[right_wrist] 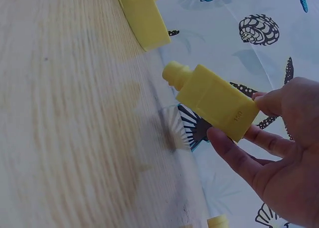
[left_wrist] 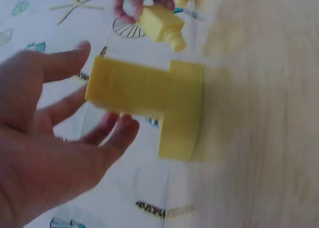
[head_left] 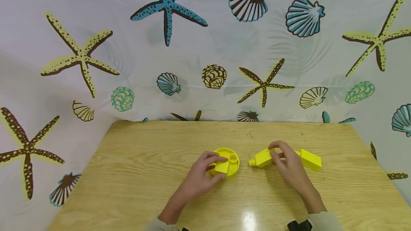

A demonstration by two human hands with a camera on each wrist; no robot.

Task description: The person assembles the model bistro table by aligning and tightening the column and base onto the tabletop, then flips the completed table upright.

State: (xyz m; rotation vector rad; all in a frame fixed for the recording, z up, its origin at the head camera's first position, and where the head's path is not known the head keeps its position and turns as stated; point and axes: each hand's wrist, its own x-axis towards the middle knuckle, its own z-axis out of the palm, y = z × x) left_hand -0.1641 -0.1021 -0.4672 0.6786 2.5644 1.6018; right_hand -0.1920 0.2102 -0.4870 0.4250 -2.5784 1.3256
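Observation:
A round yellow holder (head_left: 237,170) with a raised rim and ring-shaped sockets sits mid-table. One yellow rectangular bottle (left_wrist: 129,86) stands in it, neck hidden. My left hand (head_left: 203,174) is around that bottle with loosely bent fingers; the left wrist view shows a gap between thumb and bottle. To the right, my right hand (head_left: 289,167) pinches a second yellow bottle (right_wrist: 214,98) by its base end, between thumb and fingers. This bottle is tilted above the table, its stepped round neck pointing left toward the holder.
Another yellow bottle (head_left: 310,159) lies on the wooden table (head_left: 144,167), just right of my right hand. Behind and beside the table hangs a white cloth (head_left: 192,52) printed with starfish and shells.

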